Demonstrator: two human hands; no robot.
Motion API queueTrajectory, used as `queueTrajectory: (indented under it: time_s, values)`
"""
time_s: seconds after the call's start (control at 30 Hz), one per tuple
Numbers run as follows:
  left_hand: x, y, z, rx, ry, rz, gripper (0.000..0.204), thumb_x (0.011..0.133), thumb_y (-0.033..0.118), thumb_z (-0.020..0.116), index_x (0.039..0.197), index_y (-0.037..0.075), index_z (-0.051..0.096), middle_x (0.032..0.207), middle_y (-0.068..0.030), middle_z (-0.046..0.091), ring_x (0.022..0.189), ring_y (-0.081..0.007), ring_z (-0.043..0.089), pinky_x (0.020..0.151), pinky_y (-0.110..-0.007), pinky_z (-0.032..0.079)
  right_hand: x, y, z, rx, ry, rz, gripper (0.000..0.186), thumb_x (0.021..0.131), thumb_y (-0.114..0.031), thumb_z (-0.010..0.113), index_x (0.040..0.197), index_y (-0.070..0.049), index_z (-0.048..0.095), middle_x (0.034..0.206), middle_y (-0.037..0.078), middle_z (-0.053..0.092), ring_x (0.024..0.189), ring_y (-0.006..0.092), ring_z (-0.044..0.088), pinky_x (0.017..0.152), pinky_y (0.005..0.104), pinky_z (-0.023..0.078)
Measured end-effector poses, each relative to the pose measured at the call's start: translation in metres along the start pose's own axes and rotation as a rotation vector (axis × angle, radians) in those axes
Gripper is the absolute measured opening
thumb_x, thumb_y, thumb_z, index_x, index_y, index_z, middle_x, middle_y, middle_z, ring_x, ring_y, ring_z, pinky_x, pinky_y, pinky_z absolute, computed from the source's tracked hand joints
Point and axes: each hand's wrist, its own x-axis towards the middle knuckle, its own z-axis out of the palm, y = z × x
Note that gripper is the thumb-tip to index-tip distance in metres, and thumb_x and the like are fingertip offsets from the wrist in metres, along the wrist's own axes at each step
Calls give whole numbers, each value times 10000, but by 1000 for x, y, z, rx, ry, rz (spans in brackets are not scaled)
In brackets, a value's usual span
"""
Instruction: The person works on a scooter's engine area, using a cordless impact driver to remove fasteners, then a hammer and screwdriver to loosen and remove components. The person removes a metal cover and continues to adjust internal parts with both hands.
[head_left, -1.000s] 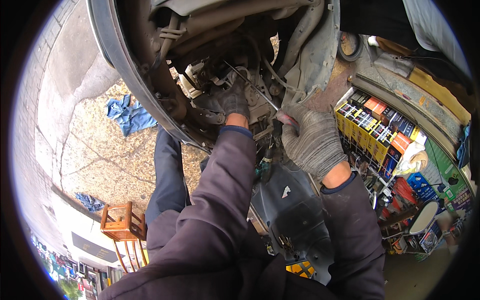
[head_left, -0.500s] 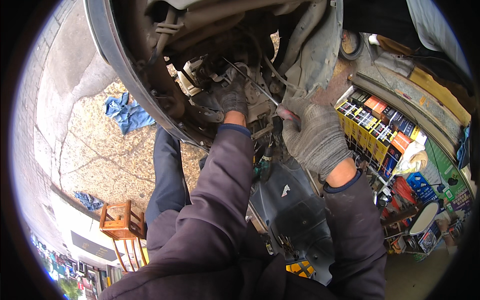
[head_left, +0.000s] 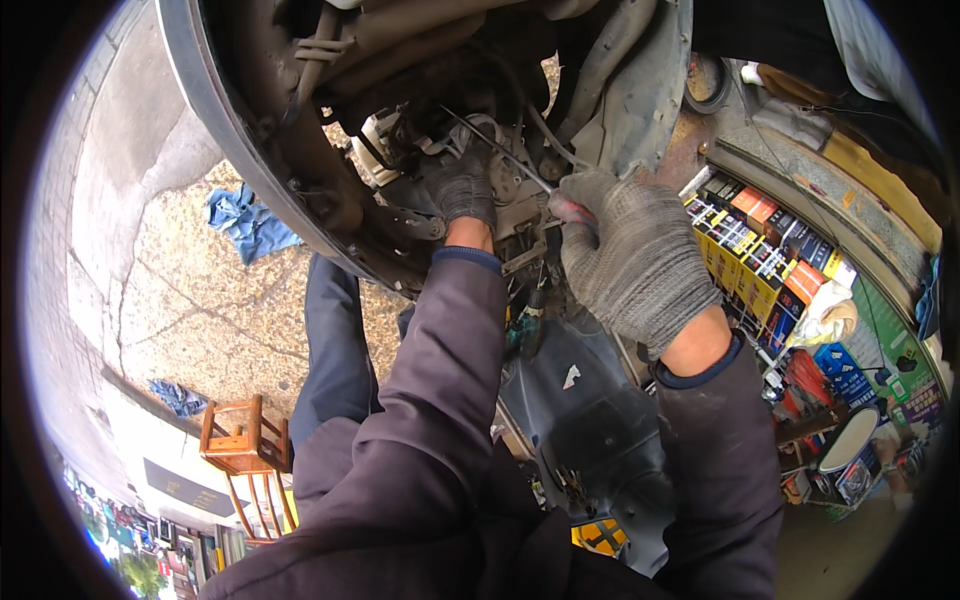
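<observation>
Among dark, dusty vehicle parts, my left hand in a grey knit glove reaches into the opening, fingers bent against a part I cannot make out. My right hand, gloved alike, is closed on the red handle of a screwdriver. Its long steel shaft runs diagonally up-left, just above my left hand, to the metal parts. Below the opening, a green-and-black tool lies by a large black plastic panel.
A curved panel edge arches at left. Blue cloth and a wooden stool are on the ground. Stacked boxes, a white cloth and tools fill the right side. A dark-clad leg extends beside my left arm.
My right hand has edged upward and slightly right, still on the screwdriver. My left hand stays among the parts, a little higher in view. The view has shifted slightly.
</observation>
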Motion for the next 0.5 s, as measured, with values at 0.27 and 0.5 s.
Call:
queueTrajectory:
  time_s: [0.27, 0.5]
  values:
    - [5, -11, 6, -25, 95, 25, 801, 625, 336, 864, 1218, -87, 529, 1176, -252, 608, 1065, -339, 583, 958, -379, 429, 14, -9, -12, -56, -77, 25, 152, 853, -139, 624, 903, -6, 678, 762, 212, 652, 779, 397, 645, 714, 458, 515]
    - [17, -28, 7, 103, 23, 35, 924, 632, 356, 871, 1326, -101, 469, 1277, -271, 567, 1174, -347, 544, 1022, -377, 397, 19, -7, -19, -71, -74, 7, 168, 861, -144, 626, 924, 0, 683, 785, 210, 666, 783, 380, 661, 719, 443, 523]
